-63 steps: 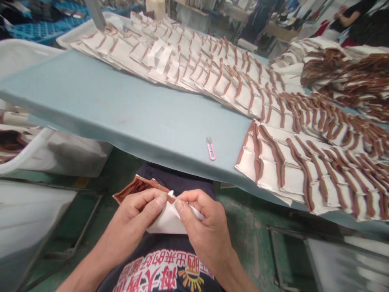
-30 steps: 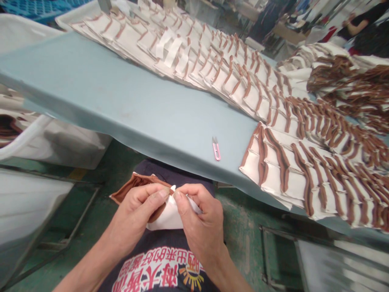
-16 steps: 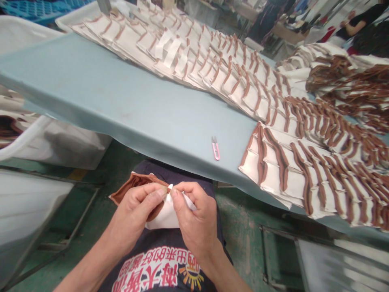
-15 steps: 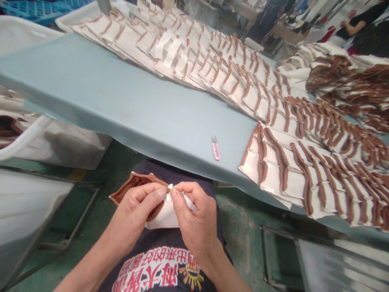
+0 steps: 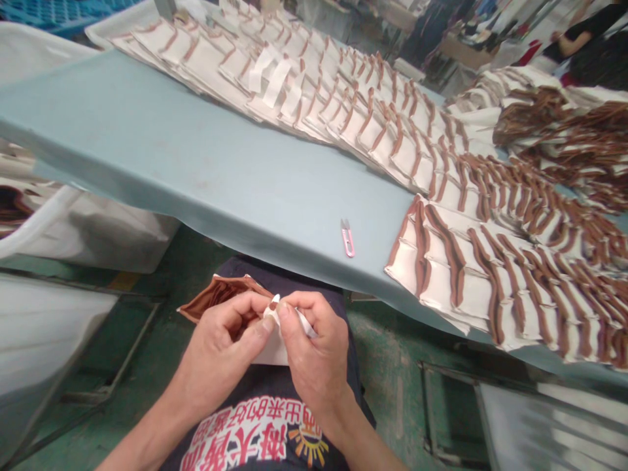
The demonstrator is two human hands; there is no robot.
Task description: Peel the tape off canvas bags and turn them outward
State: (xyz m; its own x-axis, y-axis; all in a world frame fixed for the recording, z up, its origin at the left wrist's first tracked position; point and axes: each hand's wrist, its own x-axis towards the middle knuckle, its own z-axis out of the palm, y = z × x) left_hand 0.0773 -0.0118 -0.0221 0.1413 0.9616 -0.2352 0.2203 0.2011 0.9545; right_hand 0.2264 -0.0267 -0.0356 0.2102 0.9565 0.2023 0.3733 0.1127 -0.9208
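In my lap I hold a white fabric piece with a brown band [image 5: 216, 296]. My left hand [image 5: 220, 347] and my right hand [image 5: 311, 350] both pinch its white corner, fingertips meeting near the middle. The brown edge sticks out to the left of my left hand. Most of the white part is hidden under my fingers. On the light blue table [image 5: 196, 170], pink thread snips [image 5: 347, 237] lie near the front edge, above my right hand.
Rows of overlapping white-and-brown fabric pieces [image 5: 343, 104] run along the table's far side. A nearer stack [image 5: 490, 275] sits at the right front. A heap of pieces [image 5: 564, 124] lies far right. White bins [image 5: 93, 229] stand left. A person [image 5: 583, 39] works beyond.
My hands have drawn closer together and slightly down toward my body, covering more of the white fabric. The view shifted a little; the table items have stayed put.
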